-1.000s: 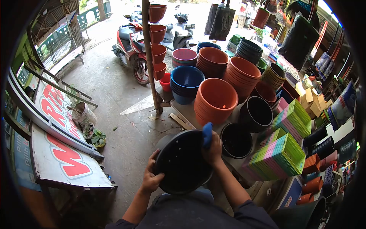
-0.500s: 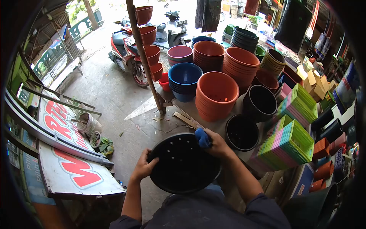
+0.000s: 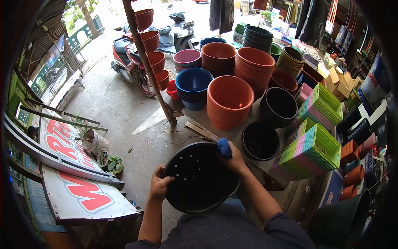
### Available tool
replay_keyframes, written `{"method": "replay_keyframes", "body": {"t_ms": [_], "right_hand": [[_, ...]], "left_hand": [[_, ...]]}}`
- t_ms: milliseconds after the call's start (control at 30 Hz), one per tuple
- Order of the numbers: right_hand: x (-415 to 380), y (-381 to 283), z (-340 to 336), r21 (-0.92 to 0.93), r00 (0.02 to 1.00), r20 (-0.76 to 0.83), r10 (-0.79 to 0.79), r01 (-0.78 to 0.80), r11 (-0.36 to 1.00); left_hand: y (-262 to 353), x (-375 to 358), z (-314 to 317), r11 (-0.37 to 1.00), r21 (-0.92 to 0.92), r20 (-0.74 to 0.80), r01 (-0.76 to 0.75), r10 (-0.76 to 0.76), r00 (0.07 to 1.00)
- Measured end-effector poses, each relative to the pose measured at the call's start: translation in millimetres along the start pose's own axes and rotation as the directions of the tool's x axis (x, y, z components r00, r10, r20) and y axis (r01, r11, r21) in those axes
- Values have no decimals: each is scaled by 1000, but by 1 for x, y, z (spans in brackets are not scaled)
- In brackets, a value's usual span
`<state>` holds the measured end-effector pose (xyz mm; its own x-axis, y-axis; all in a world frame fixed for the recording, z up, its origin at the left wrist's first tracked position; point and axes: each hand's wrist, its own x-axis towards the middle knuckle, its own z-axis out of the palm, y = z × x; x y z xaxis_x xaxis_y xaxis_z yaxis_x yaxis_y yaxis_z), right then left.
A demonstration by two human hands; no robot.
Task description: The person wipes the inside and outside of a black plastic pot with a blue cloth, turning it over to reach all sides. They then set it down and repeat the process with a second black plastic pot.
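A round black plastic pot point(image 3: 199, 195) with several drainage holes in its base is tilted so that I look into it, close in front of my body. My left hand point(image 3: 159, 182) grips its left rim, with the thumb over the edge on the inside. At the upper right rim, my right hand point(image 3: 234, 159) is closed around a blue cloth point(image 3: 224, 147), which lies against the rim. What the cloth's underside touches is partly hidden by my fingers.
Stacked orange pots point(image 3: 230, 99), blue pots point(image 3: 194, 85) and black pots point(image 3: 260, 141) stand ahead and right. Pastel baskets point(image 3: 309, 151) are at the right. A leaning pole point(image 3: 149, 68) carries hanging pots; a motorbike point(image 3: 130, 62) stands behind it. A lettered sign board point(image 3: 89, 193) lies left.
The pot has turned slightly in my hands, its holes shifting leftward and down. My right hand and the cloth have moved slightly right along the rim. The whole view has shifted a little.
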<state>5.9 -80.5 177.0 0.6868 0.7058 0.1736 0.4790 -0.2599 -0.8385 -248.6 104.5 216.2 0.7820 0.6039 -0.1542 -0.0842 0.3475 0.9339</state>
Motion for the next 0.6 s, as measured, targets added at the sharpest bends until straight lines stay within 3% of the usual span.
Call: {"method": "replay_keyframes", "body": {"t_ms": [67, 133, 167, 200, 233, 267, 300, 400, 433, 567, 600], "right_hand": [[-15, 18, 13, 63, 983, -97, 156, -151, 987], [-29, 34, 31, 92, 957, -181, 228, -214, 973], [-38, 40, 41, 124, 919, -261, 295, -271, 954], [-46, 41, 51, 126, 919, -261, 297, -272, 954], [-54, 39, 62, 326, 842, -188, 506, -433, 840], [-62, 37, 74, 498, 730, -73, 680, -563, 659], [-70, 31, 87, 500, 727, -75, 683, -565, 656], [-84, 10, 126, 678, 503, 158, 850, -681, 277], [-83, 2, 135, 706, 463, 165, 871, -672, 224], [-72, -3, 125, 721, 476, 215, 853, -666, 191], [-67, -5, 117, 708, 479, 220, 850, -677, 198]], "left_hand": [[-6, -6, -5, 1000, -28, -27, -13, 13, 1000], [-14, -12, -2, 983, -177, -161, -41, 13, 987], [-20, -14, -5, 983, -177, -160, -40, 11, 987], [-29, -15, -9, 980, -182, -259, -81, 32, 965], [-37, -15, -14, 976, -182, -356, -123, 51, 933], [-45, -15, -16, 976, -180, -354, -120, 50, 934], [-54, -14, -15, 959, -205, -457, -197, 84, 886], [-59, -15, 15, 933, -195, -640, -303, 113, 760], [-59, -15, 24, 930, -158, -721, -332, 120, 682], [-95, -23, 17, 948, -52, -769, -313, 162, 618], [-111, -26, 8, 974, 128, -732, -187, 220, 644]]}}
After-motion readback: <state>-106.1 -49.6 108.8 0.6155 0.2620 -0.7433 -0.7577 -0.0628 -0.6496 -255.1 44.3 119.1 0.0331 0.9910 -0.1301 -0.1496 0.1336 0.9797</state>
